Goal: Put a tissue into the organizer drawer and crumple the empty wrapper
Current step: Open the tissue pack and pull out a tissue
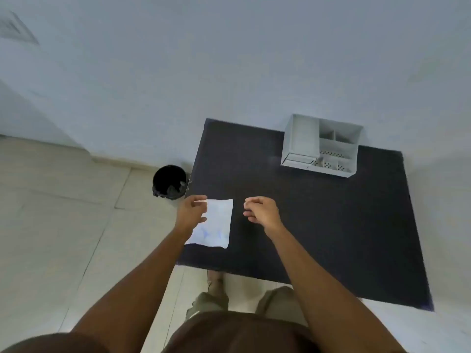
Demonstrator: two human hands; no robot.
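A white tissue pack [216, 224] with faint blue print lies flat near the left front edge of the dark table [318, 225]. My left hand [191, 211] rests on the pack's left side, thumb and fingers pinching its left edge. My right hand [261, 211] hovers just right of the pack with fingers loosely curled and nothing in them. A grey desk organizer [322, 146] stands at the table's far right; its small drawer [299, 159] at the lower left looks pushed in.
A black waste bin [170, 182] with a dark liner stands on the tiled floor by the table's left edge. A pale wall runs behind the table. My legs are below the table's front edge.
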